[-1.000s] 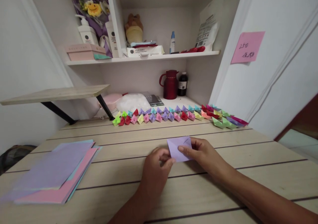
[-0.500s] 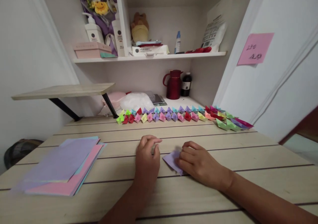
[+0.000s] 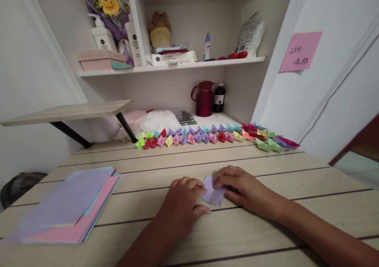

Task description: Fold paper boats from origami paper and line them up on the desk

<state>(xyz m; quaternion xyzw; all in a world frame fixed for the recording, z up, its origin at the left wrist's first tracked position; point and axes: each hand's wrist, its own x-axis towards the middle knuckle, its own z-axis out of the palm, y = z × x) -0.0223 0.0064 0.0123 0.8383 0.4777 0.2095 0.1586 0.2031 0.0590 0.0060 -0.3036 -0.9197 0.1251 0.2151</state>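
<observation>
A small folded purple paper lies on the wooden table between my two hands. My left hand has curled fingers pressing on the paper's left edge. My right hand covers its right part, fingertips pinched down on the top. Both hands hold the paper against the table. Part of the paper is hidden under my right fingers.
A stack of purple, pink and blue paper sheets lies at the left. A long row of several coloured paper boats runs along the table's far edge. Behind it stand a red jug, a dark bottle and shelves with bottles and boxes.
The paper, held up a second ago, now rests on the table. My left hand, briefly off the paper half a second ago, has come back onto its left edge.
</observation>
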